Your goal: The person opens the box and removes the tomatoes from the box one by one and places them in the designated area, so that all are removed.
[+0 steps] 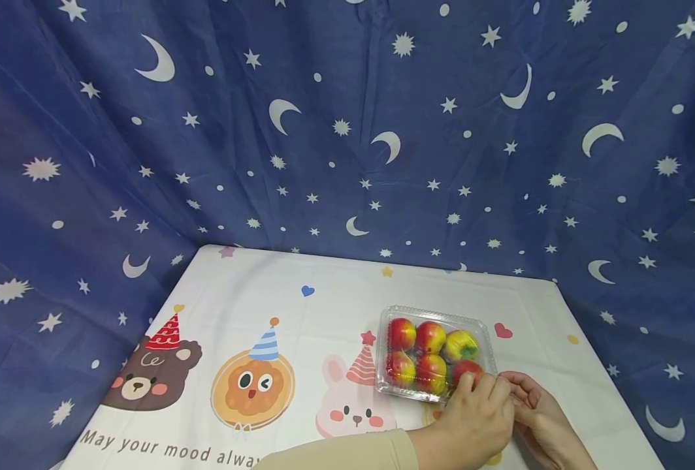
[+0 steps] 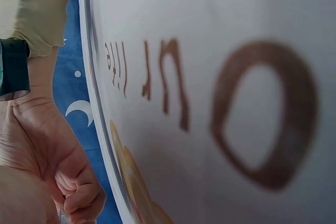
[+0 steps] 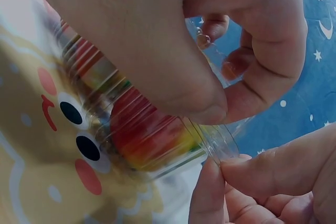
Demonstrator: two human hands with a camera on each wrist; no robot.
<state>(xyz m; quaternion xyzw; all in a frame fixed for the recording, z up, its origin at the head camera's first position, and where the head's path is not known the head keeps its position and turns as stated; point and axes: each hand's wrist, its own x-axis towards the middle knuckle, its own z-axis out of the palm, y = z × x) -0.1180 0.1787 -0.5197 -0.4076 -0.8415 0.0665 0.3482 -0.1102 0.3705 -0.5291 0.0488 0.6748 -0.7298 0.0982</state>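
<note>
A clear plastic clamshell box (image 1: 381, 356) lies on the table and holds several small red-and-yellow apples (image 1: 431, 337), its lid over them. My left hand (image 1: 471, 418) reaches across from the left in a beige sleeve and pinches the box's near right corner. My right hand (image 1: 540, 418) is right beside it, thumb and forefinger pinching the same corner. Close up in the right wrist view, the fingertips of both hands meet at the box's ridged edge (image 3: 223, 142), with a red apple (image 3: 142, 129) behind the plastic.
A white tablecloth (image 1: 336, 274) printed with party-hat animals, hearts and lettering covers the table. Behind it and at both sides hangs a dark blue curtain (image 1: 324, 150) with moons and stars.
</note>
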